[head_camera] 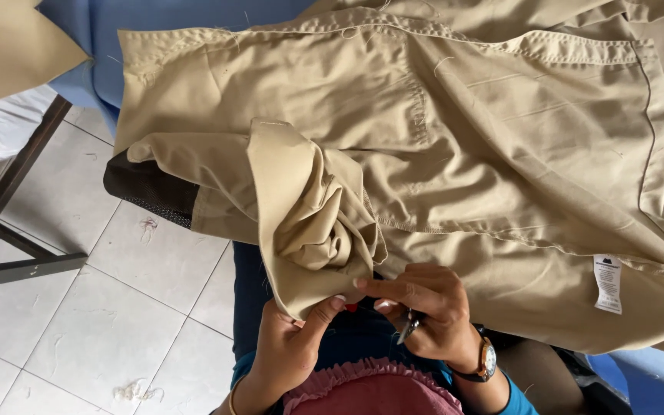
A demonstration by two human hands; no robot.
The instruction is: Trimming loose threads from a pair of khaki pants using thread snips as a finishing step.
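Note:
A tan garment (455, 131) lies spread over my lap and a blue surface. One bunched, rolled-up part of it (313, 219) hangs toward me. My left hand (290, 346) pinches the lower edge of that bunched cloth between thumb and fingers. My right hand (424, 307), with a wristwatch (486, 360) on the wrist, touches the same edge with its fingertips and holds a small metal tool (407, 327), probably thread snips. A white label (607, 283) is sewn to the garment at the right.
A tiled floor (78, 307) with bits of thread lies at the left. A dark metal table frame (17, 230) stands at the far left, with more tan cloth (9, 46) above it. A blue cover (101, 46) shows under the garment at top left.

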